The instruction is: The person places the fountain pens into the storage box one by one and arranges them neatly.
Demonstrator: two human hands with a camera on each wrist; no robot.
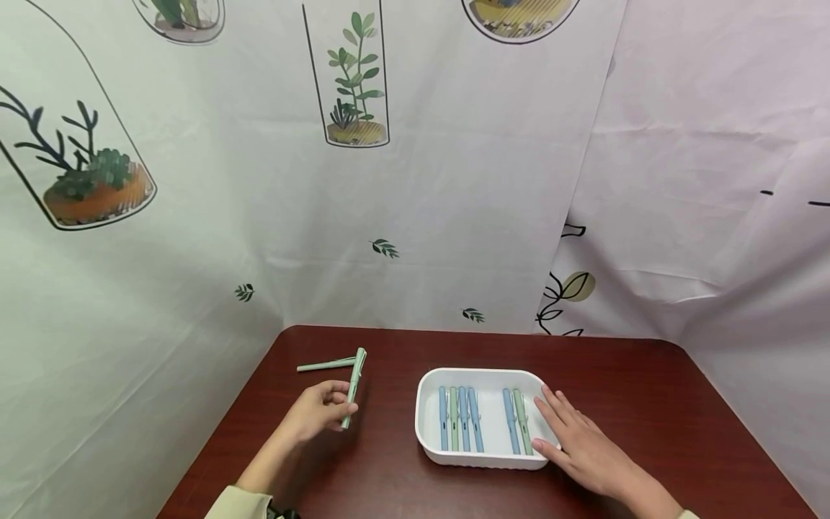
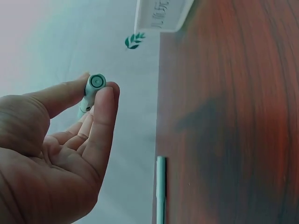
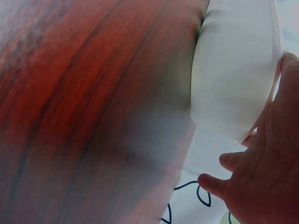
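Observation:
Between thumb and fingers, my left hand [image 1: 319, 411] pinches a pale green pen [image 1: 354, 386], raised above the table with its clip end up. In the left wrist view the round end of that pen [image 2: 97, 81] faces the camera. Another green pen [image 1: 324, 365] lies on the table just behind it. My right hand [image 1: 583, 447] rests on the right rim of a white tray [image 1: 483, 461], fingers extended. Inside the tray lie several blue pens [image 1: 463, 418] and green pens [image 1: 521, 422], grouped at the left and the right. The right wrist view shows the tray's outer wall [image 3: 233, 70] beside the hand.
The dark red wooden table [image 1: 389, 476] has rounded far corners. A pale cloth curtain [image 1: 421, 194] printed with plants stands right behind its far edge and along both sides.

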